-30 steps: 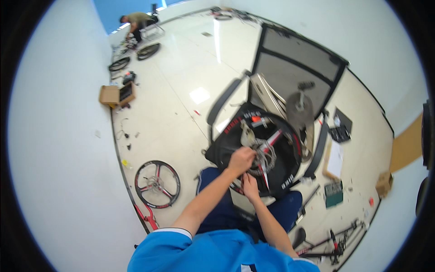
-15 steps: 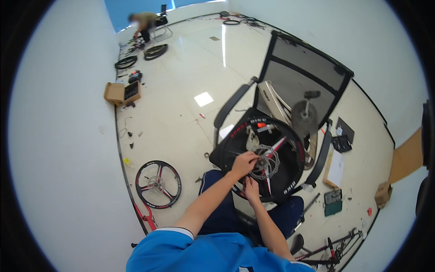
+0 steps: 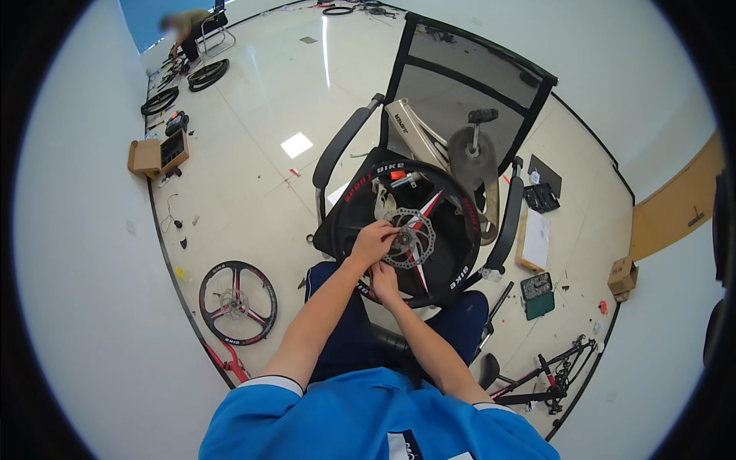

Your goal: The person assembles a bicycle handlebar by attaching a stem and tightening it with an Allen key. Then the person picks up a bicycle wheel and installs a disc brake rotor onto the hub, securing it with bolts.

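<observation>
A black bicycle wheel point(image 3: 469, 222) with red and white spokes lies on the seat of a black office chair point(image 3: 331, 234) in front of me. The silver brake disc point(image 3: 426, 244) at its hub faces up. My left hand point(image 3: 372, 242) is over the disc's left side, fingertips pinched together by the hub; what they hold is too small to make out. Close below it, my right hand point(image 3: 385, 284) has its fingers curled near the disc's lower edge, with their grip partly hidden. An orange-and-silver tool point(image 3: 405, 179) and a pale cloth point(image 3: 383, 201) are inside the rim.
A beige frame part point(image 3: 418, 130) with a crank point(image 3: 474, 153) leans on the chair back. Another wheel point(image 3: 270, 295) and a red fork point(image 3: 228, 359) lie on the floor at left, a bicycle frame point(image 3: 548, 377) at lower right. Far left, a person point(image 3: 192, 27) bends over parts.
My view has shifted, so the whole scene sits further left and higher. Both hands stay at the hub and brake disc, in nearly the same pose.
</observation>
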Available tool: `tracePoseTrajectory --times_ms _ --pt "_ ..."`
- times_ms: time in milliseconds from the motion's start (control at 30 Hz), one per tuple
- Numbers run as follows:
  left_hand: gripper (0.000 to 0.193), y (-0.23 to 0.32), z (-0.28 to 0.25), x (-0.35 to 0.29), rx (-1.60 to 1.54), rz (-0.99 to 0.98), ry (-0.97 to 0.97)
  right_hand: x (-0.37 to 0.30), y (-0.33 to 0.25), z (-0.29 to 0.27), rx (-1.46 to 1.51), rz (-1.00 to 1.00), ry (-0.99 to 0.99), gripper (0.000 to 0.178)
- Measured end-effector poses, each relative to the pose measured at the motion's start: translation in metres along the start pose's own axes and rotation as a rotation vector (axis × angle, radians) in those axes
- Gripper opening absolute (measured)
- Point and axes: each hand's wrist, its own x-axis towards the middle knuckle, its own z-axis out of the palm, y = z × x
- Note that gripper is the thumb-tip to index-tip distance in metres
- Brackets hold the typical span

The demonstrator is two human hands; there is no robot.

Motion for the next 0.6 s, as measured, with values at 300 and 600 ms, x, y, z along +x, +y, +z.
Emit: tracePoseTrajectory --times_ms 300,600 --pt "0.019 0.019 -0.011 0.003 -0.029 -0.169 -0.034 -0.015 -0.028 0.011 0.165 0.143 0.029 0.042" --pt "0.018 0.026 -0.006 0.013 0.192 -0.119 -0.132 -0.020 -0.052 0.033 0.680 0.143 -0.092 0.014"
